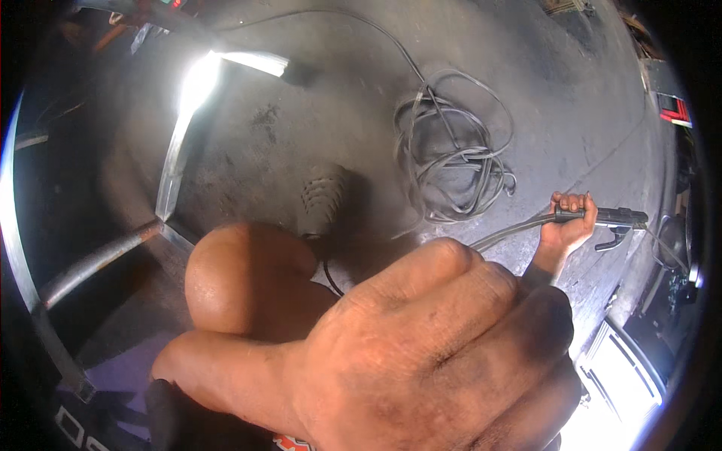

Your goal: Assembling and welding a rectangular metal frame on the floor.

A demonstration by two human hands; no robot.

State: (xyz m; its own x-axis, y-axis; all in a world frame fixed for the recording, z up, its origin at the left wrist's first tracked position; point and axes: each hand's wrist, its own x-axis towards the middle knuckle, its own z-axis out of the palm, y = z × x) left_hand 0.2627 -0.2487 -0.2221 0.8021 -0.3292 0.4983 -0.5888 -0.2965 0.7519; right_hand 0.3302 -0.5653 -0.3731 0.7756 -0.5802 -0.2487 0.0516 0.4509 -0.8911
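My left hand (444, 353) fills the lower middle, close to the camera, its fingers curled tight; whatever they may hold is hidden behind them. At the right, my right hand (568, 225) grips a black welding electrode holder (620, 218) by its handle, with a cable trailing down-left from it and a thin rod angled from its jaw. A bent bare knee (226, 274) shows beside my left forearm. A dark ridged object (320, 195) with a cord lies on the floor above the knee.
A square-tube metal frame (171, 180) stands on the left, brightly lit along one bar. A tangled coil of cable (459, 180) lies on the grey floor (541, 90) at the upper middle. Assorted items line the right rim, and a bright slatted object (617, 368) is at lower right.
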